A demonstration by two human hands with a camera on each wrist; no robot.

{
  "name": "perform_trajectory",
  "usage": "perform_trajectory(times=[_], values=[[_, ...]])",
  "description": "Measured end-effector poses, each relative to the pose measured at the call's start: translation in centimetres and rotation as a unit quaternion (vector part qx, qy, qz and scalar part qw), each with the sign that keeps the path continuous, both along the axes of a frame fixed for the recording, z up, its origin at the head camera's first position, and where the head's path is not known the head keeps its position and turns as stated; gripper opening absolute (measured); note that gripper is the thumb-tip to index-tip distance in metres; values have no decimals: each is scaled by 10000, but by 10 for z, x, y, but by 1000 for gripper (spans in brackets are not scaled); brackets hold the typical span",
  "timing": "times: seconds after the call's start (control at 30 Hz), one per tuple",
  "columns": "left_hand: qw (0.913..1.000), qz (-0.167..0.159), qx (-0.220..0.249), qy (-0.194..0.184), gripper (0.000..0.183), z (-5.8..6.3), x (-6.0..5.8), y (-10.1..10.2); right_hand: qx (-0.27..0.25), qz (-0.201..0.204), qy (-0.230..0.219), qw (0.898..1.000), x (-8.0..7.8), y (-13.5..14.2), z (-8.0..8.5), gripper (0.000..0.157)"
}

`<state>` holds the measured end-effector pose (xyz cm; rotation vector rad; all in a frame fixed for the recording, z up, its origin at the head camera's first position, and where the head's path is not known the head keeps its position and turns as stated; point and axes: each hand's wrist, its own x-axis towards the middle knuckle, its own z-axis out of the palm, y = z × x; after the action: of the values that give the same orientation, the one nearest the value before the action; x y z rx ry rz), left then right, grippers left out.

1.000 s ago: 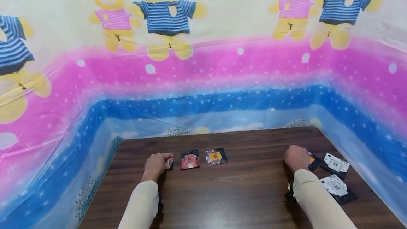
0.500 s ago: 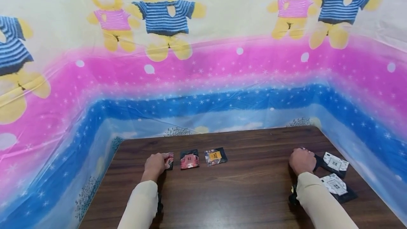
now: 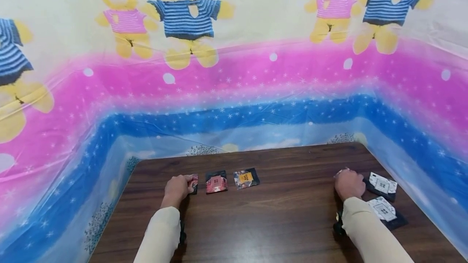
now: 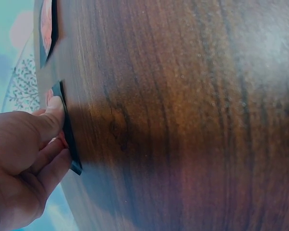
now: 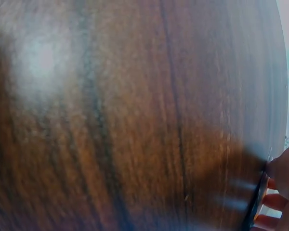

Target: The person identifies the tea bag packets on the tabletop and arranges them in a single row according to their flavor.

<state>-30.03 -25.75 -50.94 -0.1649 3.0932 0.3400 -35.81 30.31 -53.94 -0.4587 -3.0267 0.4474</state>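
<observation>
On the brown wooden table my left hand pinches the edge of a small dark packet with a red label, which lies flat on the wood. In the left wrist view the thumb and fingers close on that packet's thin edge. My right hand at the right side is curled over another dark packet, mostly hidden under it. In the right wrist view its fingertips grip the packet's dark edge.
A second red-label packet and an orange-label packet lie in a row right of my left hand. Two white-label packets lie right of my right hand. A bear-print plastic sheet walls the table on three sides.
My right hand has shifted a little to the right and toward the table, covering the orange-marked packet it holds. The left hand has stayed put.
</observation>
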Motion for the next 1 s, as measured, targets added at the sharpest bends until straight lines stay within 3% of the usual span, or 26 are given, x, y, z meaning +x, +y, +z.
perform_trajectory(times=[0.13, 0.47, 0.73, 1.0], values=[[10000, 34, 67, -8, 50, -3, 1, 0, 90, -150, -153, 9997, 1, -3, -1, 48], [9999, -11, 139, -79, 50, -4, -1, -3, -31, -337, 3, 9994, 2, -5, -3, 43], [9998, -43, 156, -80, 47, 5, 2, -1, 91, 297, 30, 9995, 1, 3, -4, 38], [9999, -95, 114, -55, 47, 3, 3, 0, 371, 850, 325, 9952, 0, 5, -4, 32]])
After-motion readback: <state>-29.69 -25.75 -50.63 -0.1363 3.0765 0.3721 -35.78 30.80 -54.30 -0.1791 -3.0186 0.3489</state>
